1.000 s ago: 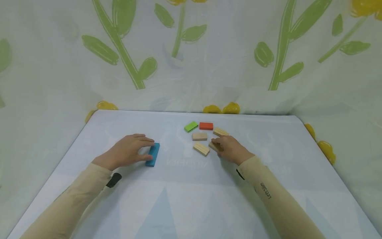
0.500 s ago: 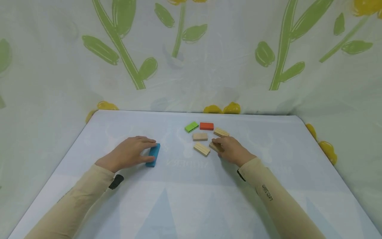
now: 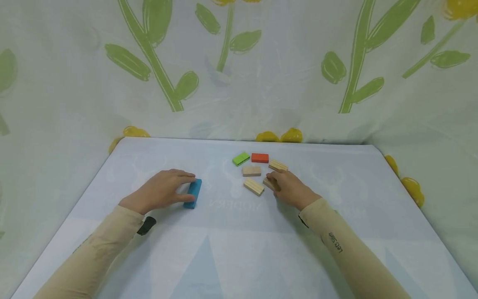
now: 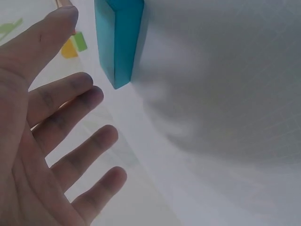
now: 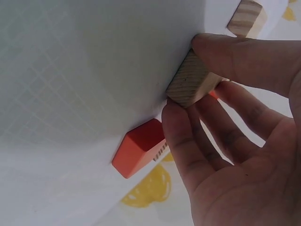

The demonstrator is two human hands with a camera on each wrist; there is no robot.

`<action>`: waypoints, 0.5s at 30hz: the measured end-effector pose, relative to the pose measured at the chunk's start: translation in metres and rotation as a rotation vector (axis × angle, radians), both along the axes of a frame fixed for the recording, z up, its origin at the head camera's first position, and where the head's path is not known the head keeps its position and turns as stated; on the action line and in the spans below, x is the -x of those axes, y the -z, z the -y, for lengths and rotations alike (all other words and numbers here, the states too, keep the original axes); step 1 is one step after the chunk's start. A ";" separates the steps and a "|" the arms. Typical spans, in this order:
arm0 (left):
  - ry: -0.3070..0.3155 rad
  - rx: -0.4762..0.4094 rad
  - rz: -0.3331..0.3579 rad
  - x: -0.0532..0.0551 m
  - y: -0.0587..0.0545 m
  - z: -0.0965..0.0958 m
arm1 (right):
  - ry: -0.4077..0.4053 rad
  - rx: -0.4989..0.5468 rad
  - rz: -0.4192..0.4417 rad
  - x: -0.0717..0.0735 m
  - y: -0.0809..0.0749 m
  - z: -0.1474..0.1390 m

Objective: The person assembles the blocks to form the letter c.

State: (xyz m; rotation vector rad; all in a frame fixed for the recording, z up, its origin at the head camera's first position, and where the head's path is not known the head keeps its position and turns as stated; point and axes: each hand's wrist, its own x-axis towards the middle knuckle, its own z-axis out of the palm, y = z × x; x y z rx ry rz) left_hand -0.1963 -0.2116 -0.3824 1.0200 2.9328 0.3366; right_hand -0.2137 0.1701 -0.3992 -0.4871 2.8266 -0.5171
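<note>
One wooden block (image 5: 186, 84) sits pinched between the thumb and forefinger of the right hand (image 3: 292, 189), on the near side of the red block (image 3: 259, 158) and a little to its right. The other fingers bend loosely behind; whether they also bear on the wood is hard to tell. A good pinch here wants thumb and forefinger squarely opposed, with light, even pressure so nothing twists.

Whether the pinched piece is clear of the bench (image 3: 224, 224) does not show, so any lift is best made straight up before anything sideways. Space is tight: a plain block (image 3: 252, 171) lies just on the near side of the red block, a far striped block (image 3: 278, 165) just to its right and slightly nearer the person, and a near striped block (image 3: 254, 187) farther out on its near side. A low, dragging knuckle could nudge one of these, so a raised wrist is safer. The green block (image 3: 241, 158), just left of the red block, seems out of harm's way.

The left hand (image 3: 157, 192) is spread and grips nothing, its thumb and fingers parted at the blue block (image 3: 193, 192), well left of the red block and nearer the person. Its wrist view shows a gap, though from the head camera the fingertips overlap the block. For a firm hold there, thumb and forefinger should close on both ends together, since pressing one side first could skid or tip it
</note>
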 end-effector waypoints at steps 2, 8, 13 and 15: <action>-0.007 -0.007 0.011 0.000 0.000 0.000 | -0.005 -0.001 -0.002 -0.001 0.000 0.000; -0.012 0.007 0.018 0.000 0.003 0.000 | -0.016 -0.006 -0.005 -0.002 0.000 0.002; 0.012 -0.007 -0.031 0.000 0.004 -0.004 | -0.016 -0.019 -0.010 -0.001 0.000 -0.001; 0.010 -0.004 -0.028 0.000 0.004 -0.005 | -0.030 -0.021 -0.017 0.000 0.001 -0.003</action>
